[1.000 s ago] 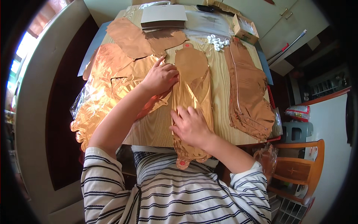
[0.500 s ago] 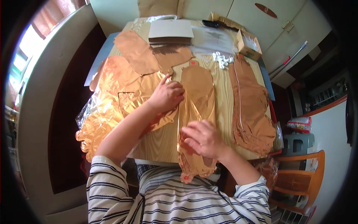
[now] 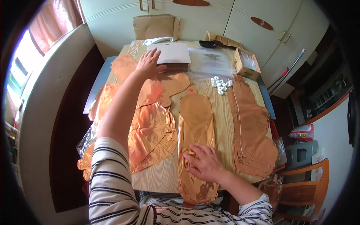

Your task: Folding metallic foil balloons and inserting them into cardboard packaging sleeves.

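Stretching lengthwise toward cabinets (image 3: pixel 204 22), gold foil (image 3: pixel 195 108), right hand (image 3: pixel 206 163) spread atop, left hand (image 3: pixel 147 65) splayed, perhaps above card (image 3: pixel 174 53).

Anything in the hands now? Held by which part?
No grip visible. Right hand rests, fingers spread, on the lower half of the middle copper-coloured foil balloon; left hand is open, empty, near the white card.

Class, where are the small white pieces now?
In the head view, the small white pieces lie on the table, right of centre, in front of the plastic sheets and left of the open box.
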Motion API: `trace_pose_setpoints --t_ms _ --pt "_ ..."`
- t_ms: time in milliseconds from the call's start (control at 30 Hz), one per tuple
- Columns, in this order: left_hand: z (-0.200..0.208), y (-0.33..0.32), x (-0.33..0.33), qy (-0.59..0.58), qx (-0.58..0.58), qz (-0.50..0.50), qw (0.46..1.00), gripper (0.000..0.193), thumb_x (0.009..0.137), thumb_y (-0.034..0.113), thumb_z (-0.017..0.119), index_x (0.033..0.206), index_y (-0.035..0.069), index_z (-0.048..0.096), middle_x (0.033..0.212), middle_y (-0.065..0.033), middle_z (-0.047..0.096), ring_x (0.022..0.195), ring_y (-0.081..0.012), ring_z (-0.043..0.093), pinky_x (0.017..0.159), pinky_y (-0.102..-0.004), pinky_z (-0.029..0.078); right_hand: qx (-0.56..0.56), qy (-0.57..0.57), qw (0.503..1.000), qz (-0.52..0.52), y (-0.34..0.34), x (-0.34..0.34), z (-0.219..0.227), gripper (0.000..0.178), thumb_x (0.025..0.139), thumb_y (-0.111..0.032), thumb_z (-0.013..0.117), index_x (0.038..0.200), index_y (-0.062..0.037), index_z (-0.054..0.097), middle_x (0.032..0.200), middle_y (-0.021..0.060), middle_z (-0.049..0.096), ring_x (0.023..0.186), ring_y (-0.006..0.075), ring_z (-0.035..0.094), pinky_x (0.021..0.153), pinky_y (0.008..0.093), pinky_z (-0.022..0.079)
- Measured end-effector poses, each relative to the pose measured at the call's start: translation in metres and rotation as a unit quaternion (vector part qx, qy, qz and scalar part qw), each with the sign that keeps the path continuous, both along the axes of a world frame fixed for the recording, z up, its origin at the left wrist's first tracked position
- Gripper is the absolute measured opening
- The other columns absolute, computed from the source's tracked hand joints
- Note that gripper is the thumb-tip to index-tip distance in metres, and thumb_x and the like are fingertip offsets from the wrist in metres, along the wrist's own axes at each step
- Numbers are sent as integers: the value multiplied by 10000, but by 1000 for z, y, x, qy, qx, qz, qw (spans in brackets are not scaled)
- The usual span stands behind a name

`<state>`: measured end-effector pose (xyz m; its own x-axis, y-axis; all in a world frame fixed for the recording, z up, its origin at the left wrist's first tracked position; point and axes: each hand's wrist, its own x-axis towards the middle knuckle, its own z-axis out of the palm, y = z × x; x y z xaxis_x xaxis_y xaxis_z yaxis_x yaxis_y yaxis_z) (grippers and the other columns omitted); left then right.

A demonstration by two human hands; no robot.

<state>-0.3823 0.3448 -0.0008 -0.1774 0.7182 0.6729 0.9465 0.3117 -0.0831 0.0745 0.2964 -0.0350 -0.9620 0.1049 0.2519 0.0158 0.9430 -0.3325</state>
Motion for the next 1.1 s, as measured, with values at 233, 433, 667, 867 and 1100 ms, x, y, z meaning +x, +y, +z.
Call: trace_pose_setpoints --t_ms 233,433,667,867,1100 --pt "-1 23 -22 -128 -265 48 954 341 972 335 541 1152 60 628 1196 -153 650 1187 -312 592 954 -421 504 1 15 1000 -1 6 1 -1 575 833 -394 735 1348 -185 589 1357 142 543 1238 348 491 1002 489 380" --pt "-13 17 -23 7 -85 -100 991 153 933 156 526 925 71 653 995 -150 694 958 -343 676 841 -429 543 -3 11 1000 1 8 1 1 569 836 -396 731 1344 -178 597 1361 142 542 1249 340 482 1003 484 378" --pt "-2 24 -29 -55 -136 14 989 119 894 178 585 875 80 650 936 -137 687 866 -321 675 811 -431 536 1 7 1000 2 7 0 2 566 833 -391 733 1339 -173 602 1366 141 538 1258 340 476 1015 484 370" --pt "45 7 31 72 135 -101 983 58 815 143 648 800 104 608 795 -54 652 775 -257 667 716 -395 499 -96 47 994 -9 20 3 17 570 899 -365 690 1378 -90 548 1422 157 492 1288 346 476 1068 464 372" --pt "64 -103 261 108 66 -316 940 264 729 159 689 968 46 709 1009 -86 682 780 -215 621 764 -370 507 -628 267 723 -105 8 -18 83 473 1030 -286 544 1383 18 459 1302 110 559 1150 144 551 949 322 452"
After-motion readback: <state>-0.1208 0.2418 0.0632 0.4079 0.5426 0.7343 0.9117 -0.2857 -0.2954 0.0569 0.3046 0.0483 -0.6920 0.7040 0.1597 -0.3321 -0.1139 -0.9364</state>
